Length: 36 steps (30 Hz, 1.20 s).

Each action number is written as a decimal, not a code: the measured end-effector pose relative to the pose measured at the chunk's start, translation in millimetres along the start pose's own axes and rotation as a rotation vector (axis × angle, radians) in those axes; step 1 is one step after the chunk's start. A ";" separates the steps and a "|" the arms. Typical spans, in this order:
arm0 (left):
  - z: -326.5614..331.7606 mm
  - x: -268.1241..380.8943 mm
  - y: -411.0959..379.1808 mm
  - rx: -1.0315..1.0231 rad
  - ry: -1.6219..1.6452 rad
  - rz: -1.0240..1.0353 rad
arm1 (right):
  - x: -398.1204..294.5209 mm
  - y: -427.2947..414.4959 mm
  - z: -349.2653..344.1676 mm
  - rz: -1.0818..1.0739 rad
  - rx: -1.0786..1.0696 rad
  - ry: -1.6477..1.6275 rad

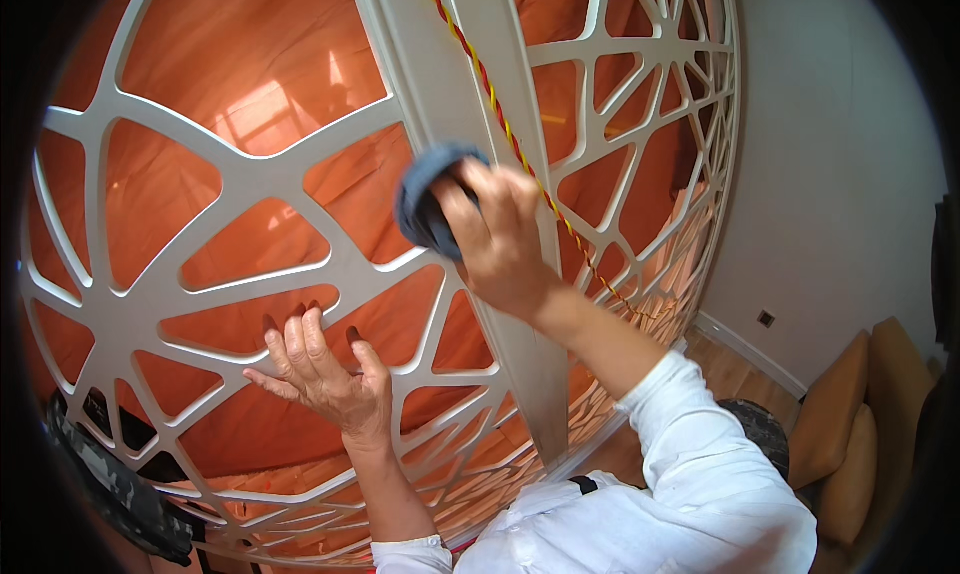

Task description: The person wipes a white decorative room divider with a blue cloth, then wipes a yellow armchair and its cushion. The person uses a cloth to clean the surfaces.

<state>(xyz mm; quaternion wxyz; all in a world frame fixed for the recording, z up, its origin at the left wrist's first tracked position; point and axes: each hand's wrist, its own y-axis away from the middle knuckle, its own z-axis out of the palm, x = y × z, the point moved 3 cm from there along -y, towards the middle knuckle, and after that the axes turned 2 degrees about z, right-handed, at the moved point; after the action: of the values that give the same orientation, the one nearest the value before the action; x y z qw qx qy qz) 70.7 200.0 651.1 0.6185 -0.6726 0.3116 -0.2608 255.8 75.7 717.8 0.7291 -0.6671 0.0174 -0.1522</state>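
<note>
Before me stands a white cut-out lattice panel (247, 175) over a glossy orange surface with marbled streaks. My right hand (499, 236) grips a bunched dark blue-grey cloth (429, 199), which is blurred. The cloth is at the left edge of the broad white upright post (461, 71) between two lattice sections. Lower and to the left, my left hand (322, 371) is raised palm-up with its fingers apart and nothing in it. Its fingertips reach to the lattice bars around a narrow opening, and dark reflections show beside them.
A twisted red-and-yellow cord (495, 101) hangs slantwise across the post and the right lattice section (630, 146). At right are a grey wall (817, 161) with a socket (766, 319) and tan cushions (832, 416). A dark camouflage-patterned item (112, 484) is at lower left.
</note>
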 end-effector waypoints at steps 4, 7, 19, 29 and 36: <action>0.5 8.7 -5.2 -0.003 0.028 -0.028 | 1.5 72.4 -25.2 0.041 -0.132 -0.068; -6.3 32.1 -13.8 0.028 0.047 -0.059 | 11.4 69.9 -37.8 0.038 -0.168 -0.153; 5.2 84.5 -17.3 0.086 0.285 0.033 | 97.8 -83.8 -15.6 -0.024 0.146 -0.183; 14.2 117.0 -10.4 0.002 0.422 0.124 | 31.2 116.6 -36.9 0.079 -0.121 -0.019; 26.7 132.2 -9.9 -0.090 0.443 0.170 | 63.2 7.5 -9.7 0.135 0.026 -0.009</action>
<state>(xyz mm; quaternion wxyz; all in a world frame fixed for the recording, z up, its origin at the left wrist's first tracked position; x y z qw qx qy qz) 179.9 120.2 653.8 0.5241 -0.5971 0.5066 -0.3349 315.4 51.3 720.7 0.7463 -0.6555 0.0570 -0.1001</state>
